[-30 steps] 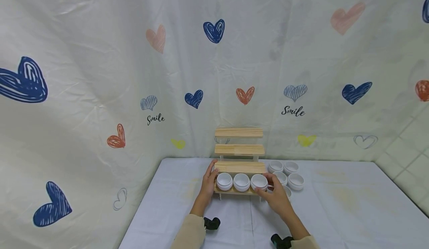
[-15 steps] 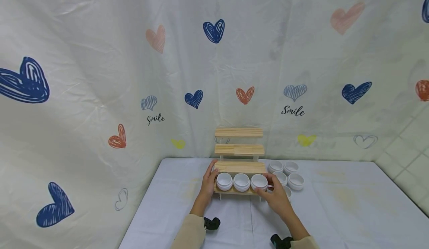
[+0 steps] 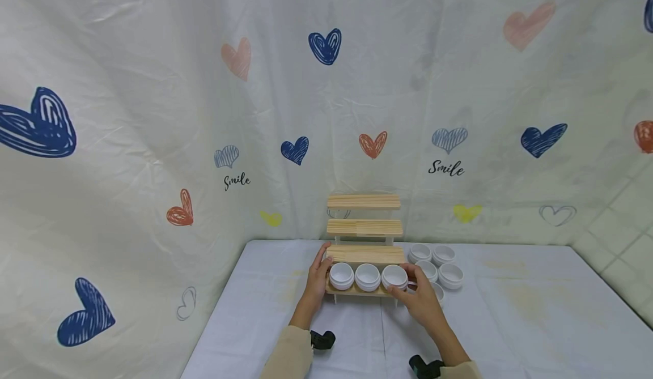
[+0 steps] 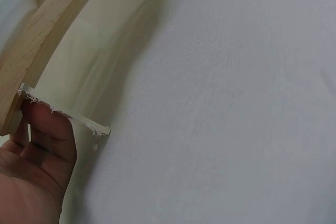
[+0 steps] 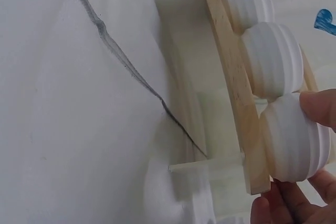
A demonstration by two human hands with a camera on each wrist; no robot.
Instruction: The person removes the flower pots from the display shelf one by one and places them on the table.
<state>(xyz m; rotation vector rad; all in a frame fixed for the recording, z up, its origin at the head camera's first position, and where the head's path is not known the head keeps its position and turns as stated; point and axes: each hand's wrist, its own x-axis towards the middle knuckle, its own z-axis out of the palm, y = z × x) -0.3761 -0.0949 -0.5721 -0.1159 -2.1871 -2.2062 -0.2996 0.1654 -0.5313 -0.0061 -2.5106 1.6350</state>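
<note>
On the lowest shelf (image 3: 363,293) of the wooden stand (image 3: 364,254), 3 white cups (image 3: 367,277) are set; the rightmost cup (image 3: 394,277) is gripped by the right hand (image 3: 423,299), the stand's left end by the left hand (image 3: 315,280). At least 5 loose cups (image 3: 450,276) are left on the table (image 3: 510,316).

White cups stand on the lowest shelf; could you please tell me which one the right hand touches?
The rightmost cup on the lowest shelf: the right hand grips it and touches neither the middle cup nor the leftmost cup.
</note>
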